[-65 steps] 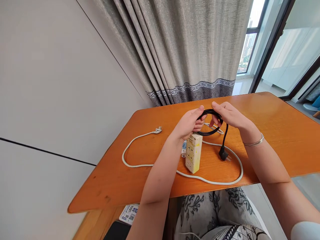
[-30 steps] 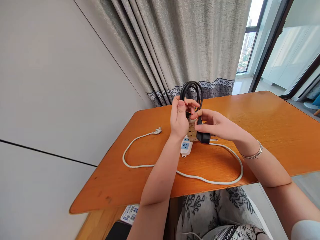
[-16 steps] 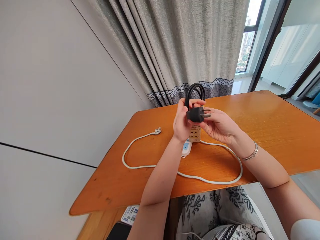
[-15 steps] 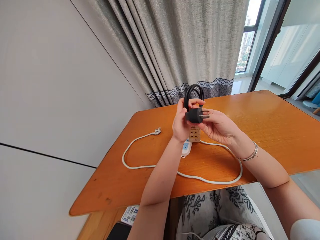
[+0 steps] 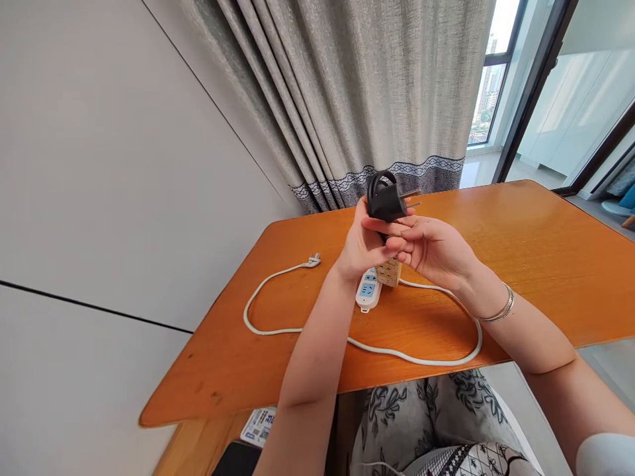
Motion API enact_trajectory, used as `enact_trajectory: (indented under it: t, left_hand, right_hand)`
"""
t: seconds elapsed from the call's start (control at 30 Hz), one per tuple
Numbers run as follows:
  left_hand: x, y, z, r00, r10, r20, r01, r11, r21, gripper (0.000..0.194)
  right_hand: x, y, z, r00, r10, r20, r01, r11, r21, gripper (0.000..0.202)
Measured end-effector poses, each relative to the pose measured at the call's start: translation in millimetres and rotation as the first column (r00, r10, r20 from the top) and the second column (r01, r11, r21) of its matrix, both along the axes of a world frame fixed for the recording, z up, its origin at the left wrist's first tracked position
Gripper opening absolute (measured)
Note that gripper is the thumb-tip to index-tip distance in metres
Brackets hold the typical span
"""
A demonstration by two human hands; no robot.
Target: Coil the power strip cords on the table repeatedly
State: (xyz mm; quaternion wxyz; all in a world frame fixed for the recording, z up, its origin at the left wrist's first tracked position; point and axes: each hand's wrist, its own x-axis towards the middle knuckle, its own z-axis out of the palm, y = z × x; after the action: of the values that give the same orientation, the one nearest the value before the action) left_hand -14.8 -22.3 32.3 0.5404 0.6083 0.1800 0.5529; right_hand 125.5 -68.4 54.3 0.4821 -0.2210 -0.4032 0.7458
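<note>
Above the table, my left hand is closed around a coiled black power cord. The cord's black plug sits on top of the fingers, its metal prongs pointing right. My right hand meets the left from the right side, fingers curled together at the cord just below the plug; their exact grip is partly hidden. Under the hands on the table lie a white power strip and a beige multi-outlet block, both partly covered by the hands.
The strip's white cable loops across the orange wooden table, ending in a white plug on the left. Behind the table hangs a grey curtain. A dark object and a printed card lie below the table edge.
The black plug has risen slightly and tilted, its prongs now angled more to the right. My left fingers have shifted below it, and more of the power strip shows.
</note>
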Motion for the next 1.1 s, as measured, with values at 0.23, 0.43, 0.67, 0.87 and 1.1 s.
enact_trajectory:
  t: [0.23,0.43,0.67,0.87,1.1]
  left_hand:
    - [0.5,-11.5,5.4,0.998,-0.059,0.023,0.061,0.994,-0.091,0.07]
    - [3.4,-8.3,1.2,0.996,0.077,0.033,-0.073,0.992,-0.106,0.058]
    - [12.4,3.2,-7.6,0.97,0.23,0.081,-0.233,0.972,0.041,0.054]
    - [16.7,2.8,-4.8,0.975,0.094,0.202,-0.077,0.993,-0.089,0.03]
    - [3.3,1.6,10.5,0.971,-0.007,0.239,0.059,0.975,-0.213,0.028]
  right_hand:
    - [7.3,-1.4,4.6,0.994,0.054,0.099,-0.063,0.993,0.097,0.031]
    - [4.5,0.9,1.2,0.984,0.084,0.155,-0.11,0.98,0.164,0.034]
    - [-5.0,4.2,-15.4,0.932,-0.207,0.296,0.036,0.87,0.493,0.044]
    - [5.1,13.7,-25.7,0.701,-0.672,0.237,0.302,0.581,0.756,0.044]
    - [22.0,60.4,-37.5,0.73,-0.615,0.298,0.406,0.741,0.534,0.059]
